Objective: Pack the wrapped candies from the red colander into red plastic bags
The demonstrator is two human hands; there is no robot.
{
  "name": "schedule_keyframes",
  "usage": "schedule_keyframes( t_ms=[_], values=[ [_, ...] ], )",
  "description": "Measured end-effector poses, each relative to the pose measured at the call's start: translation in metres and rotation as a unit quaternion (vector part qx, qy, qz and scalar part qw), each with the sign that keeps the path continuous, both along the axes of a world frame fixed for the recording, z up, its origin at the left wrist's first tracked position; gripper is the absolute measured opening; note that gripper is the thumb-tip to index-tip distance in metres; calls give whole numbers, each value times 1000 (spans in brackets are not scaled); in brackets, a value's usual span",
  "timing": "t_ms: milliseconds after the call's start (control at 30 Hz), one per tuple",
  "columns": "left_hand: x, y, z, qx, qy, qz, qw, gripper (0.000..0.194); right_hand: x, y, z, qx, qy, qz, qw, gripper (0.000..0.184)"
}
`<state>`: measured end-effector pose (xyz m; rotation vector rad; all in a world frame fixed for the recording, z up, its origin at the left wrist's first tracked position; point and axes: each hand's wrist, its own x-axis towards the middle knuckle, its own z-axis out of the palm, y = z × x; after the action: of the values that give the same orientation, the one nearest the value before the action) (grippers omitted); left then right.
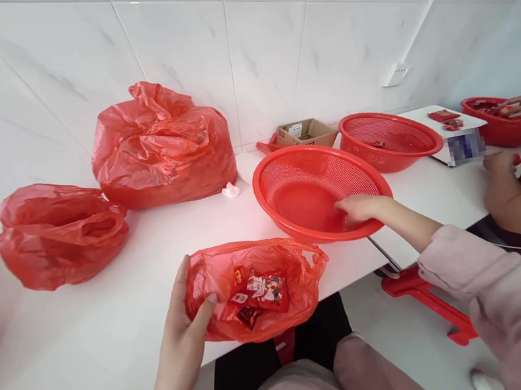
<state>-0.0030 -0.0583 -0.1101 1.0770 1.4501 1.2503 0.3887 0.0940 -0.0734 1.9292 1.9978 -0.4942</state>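
My left hand (186, 332) grips the left edge of a small red plastic bag (256, 286) at the table's front edge. Red printed packets (262, 292) show inside the bag's open mouth. My right hand (361, 207), in a pink sleeve, reaches over the near rim of a red plastic colander basket (287, 177). Its fingers curl down inside the basket, and I cannot make out anything in them.
Two stuffed red bags (161, 145) (60, 230) sit at the back left of the white table (110, 315). A cardboard box (305, 133) and a second red basket (389, 138) stand behind. Another person's hands (499, 161) work at the right near a third basket (510, 124).
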Motion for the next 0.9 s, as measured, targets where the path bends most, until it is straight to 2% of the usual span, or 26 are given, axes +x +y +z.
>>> schedule_keyframes(
  t_ms=[67,133,233,300,333,400,433,467,500,600,733,800,900],
  values=[
    [1,-1,2,2,15,1,1000,74,3,9,-12,-43,27,20,999,27],
    [0,-2,2,2,16,-3,1000,74,3,13,-16,-70,65,38,995,18],
    [-4,-2,1,-1,25,-9,1000,75,-3,10,-3,-77,143,56,985,8],
    [-6,-3,0,1,42,-6,999,74,-14,1,13,-47,229,68,970,10],
    [-7,-3,0,4,49,-4,999,74,-24,-5,21,-20,293,73,953,14],
    [-7,-4,1,14,60,1,998,73,-51,-21,33,33,427,93,899,20],
    [-6,-4,2,17,66,4,998,74,-67,-30,37,56,477,107,870,22],
    [-5,-4,2,20,75,6,997,74,-83,-40,40,69,497,128,855,21],
    [-4,-5,3,22,84,9,996,74,-98,-49,41,90,487,150,856,19],
    [-4,-8,5,14,97,12,995,79,-127,-75,43,171,385,212,882,21],
    [-19,-18,4,-27,81,11,996,85,-124,-110,42,190,296,239,905,10],
    [-32,-25,0,-49,101,3,994,82,-110,-127,37,209,271,210,916,8],
    [-48,-32,-8,-75,138,-36,987,68,-87,-146,16,236,260,74,933,17]
  ],
)
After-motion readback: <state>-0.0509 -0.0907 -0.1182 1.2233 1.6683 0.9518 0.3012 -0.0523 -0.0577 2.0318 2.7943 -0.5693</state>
